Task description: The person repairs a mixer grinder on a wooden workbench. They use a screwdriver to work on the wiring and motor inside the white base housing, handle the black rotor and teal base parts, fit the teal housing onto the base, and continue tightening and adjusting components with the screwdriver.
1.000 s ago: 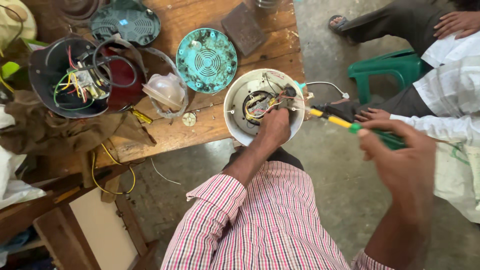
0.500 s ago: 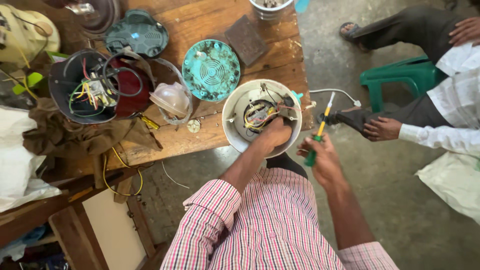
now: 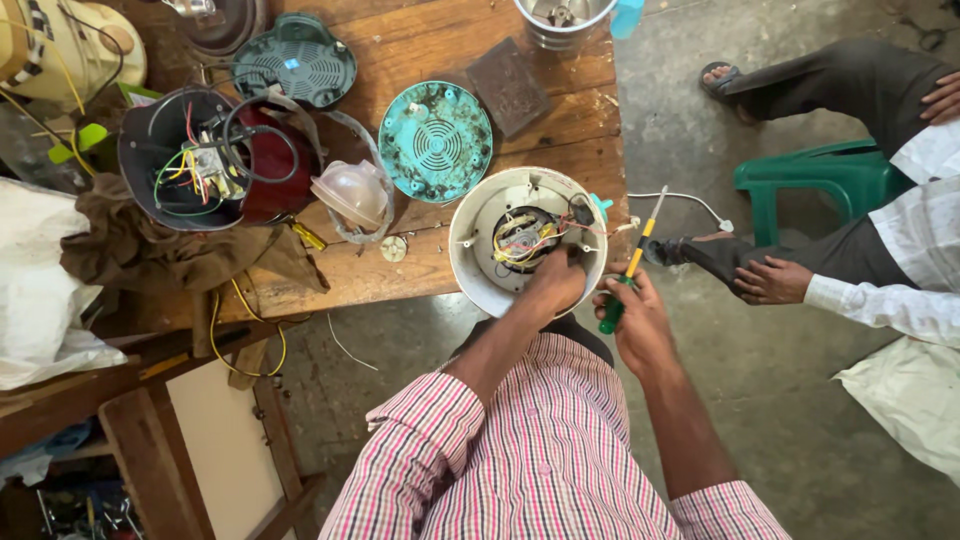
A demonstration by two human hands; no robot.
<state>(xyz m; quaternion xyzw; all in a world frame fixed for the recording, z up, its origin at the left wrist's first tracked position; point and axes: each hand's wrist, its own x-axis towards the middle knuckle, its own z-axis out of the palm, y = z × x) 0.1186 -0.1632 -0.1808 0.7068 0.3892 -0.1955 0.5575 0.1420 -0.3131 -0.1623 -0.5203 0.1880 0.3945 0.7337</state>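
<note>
- A black motor housing (image 3: 195, 160) full of loose coloured wires was seen at the left of the wooden workbench (image 3: 440, 45), beside a teal perforated cover (image 3: 435, 140).
- The opened white appliance base (image 3: 527, 238) was steadied at the bench's front edge by the left hand (image 3: 552, 282), fingers curled inside its rim.
- A yellow-and-green screwdriver (image 3: 628, 264) was gripped in the closed right hand (image 3: 640, 320); it would best be kept square to the screw, clear of the wiring.

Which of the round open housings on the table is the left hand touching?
The white housing at the table edge; the left hand reaches inside it.
</note>
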